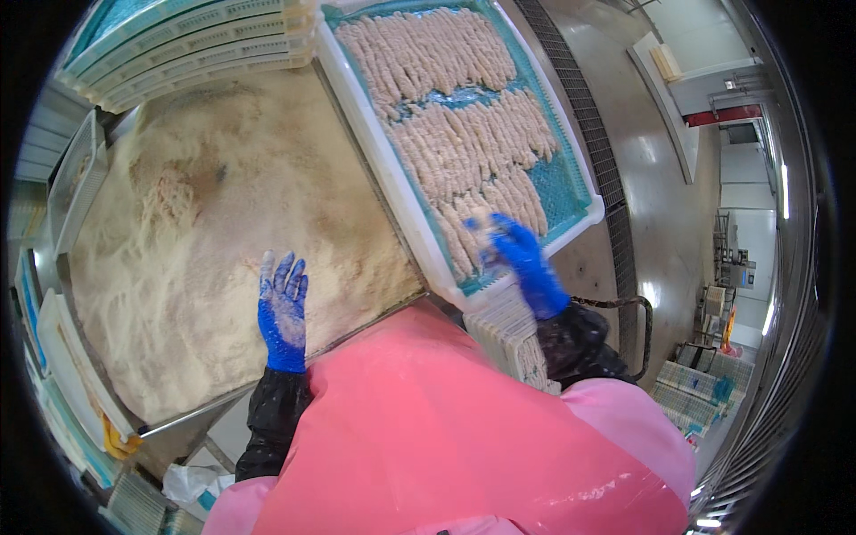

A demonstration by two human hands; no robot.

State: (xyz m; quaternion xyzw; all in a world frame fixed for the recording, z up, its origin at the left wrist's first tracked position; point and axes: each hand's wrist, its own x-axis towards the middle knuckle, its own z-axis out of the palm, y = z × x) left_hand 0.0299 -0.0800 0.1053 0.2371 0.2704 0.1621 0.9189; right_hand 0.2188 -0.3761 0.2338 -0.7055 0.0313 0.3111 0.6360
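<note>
My left hand (283,310), in a blue glove dusted with crumbs, is held palm up with its fingers apart over the bed of pale breadcrumbs (241,205). Nothing lies in it. At the near end of a white tray (580,221), my right hand (528,267), also blue-gloved, hovers by the breaded strips (468,143). Its fingertips are whitened and somewhat blurred, with a gap between them, and I make out nothing held. The strips lie side by side in three rows on the tray's teal mesh liner (563,192).
White trays (205,45) are stacked at the far left. A white basket (78,183) stands at the crumb table's left edge. More trays (508,334) sit beneath the filled one, near a dark curved rail (644,330). A dark floor grating (593,134) runs along the right.
</note>
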